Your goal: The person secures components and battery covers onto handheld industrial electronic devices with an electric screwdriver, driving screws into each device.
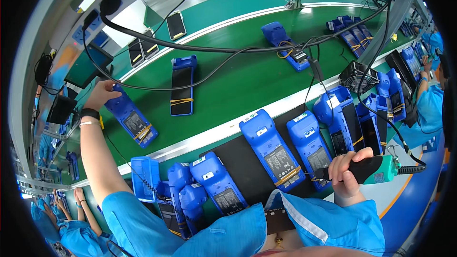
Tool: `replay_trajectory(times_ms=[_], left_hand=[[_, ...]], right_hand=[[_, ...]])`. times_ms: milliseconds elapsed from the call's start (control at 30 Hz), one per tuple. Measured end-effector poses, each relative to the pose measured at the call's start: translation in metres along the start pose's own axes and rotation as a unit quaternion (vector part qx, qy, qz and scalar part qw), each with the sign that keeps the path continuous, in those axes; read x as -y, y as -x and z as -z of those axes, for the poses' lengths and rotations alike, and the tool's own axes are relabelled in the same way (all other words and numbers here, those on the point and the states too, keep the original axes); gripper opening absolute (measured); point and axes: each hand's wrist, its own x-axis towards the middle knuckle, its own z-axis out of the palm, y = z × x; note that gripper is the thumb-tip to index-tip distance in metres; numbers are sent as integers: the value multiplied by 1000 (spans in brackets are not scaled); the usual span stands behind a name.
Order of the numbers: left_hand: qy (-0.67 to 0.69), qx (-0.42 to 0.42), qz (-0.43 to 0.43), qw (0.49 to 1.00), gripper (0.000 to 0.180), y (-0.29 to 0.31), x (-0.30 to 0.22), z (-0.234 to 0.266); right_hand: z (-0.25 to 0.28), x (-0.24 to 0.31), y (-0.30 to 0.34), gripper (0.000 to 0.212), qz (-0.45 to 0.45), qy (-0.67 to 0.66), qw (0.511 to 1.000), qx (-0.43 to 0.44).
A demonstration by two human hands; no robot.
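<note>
At the far left my left hand [102, 94] reaches over the green belt. Its fingers close on the upper end of a blue handheld payment terminal [129, 114], which lies back side up with a yellow rubber band round its lower end. My right hand [346, 171] is wrapped round a black and teal electric screwdriver [376, 170] with a coiled cable. The tool points left, its front end by the lower part of another blue terminal [308, 143] on the black mat. Beside that one lies a further blue terminal [270, 147], also banded.
More blue terminals [216, 181] and a small blue bin [144, 177] stand along the near edge. On the green belt [228, 85] lie several banded terminals [183, 85]. Black cables [200, 46] hang across the view. A fan [358, 77] stands at right; co-workers [421, 109] sit both sides.
</note>
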Motion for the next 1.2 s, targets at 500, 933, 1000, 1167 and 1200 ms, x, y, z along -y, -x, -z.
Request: replay_trajectory(times_ms=[500,933,1000,1167,1200], left_hand=[[-294,-317,-153,888,33,-56,27,-119],[14,134,-195,972,87,41,-188,-325],[-16,88,-240,967,80,23,-192,-313],[-38,41,-278,959,77,-84,-165,-246],[-45,15,-263,964,77,-105,-153,-236]], right_hand=[[-1,3,-6,34,13,14,999,43],[12,23,10,36,19,-20,998,53],[16,23,11,36,13,-7,1000,15],[11,12,8,36,0,-11,1000,-8],[11,10,8,37,-12,-5,1000,-13]])
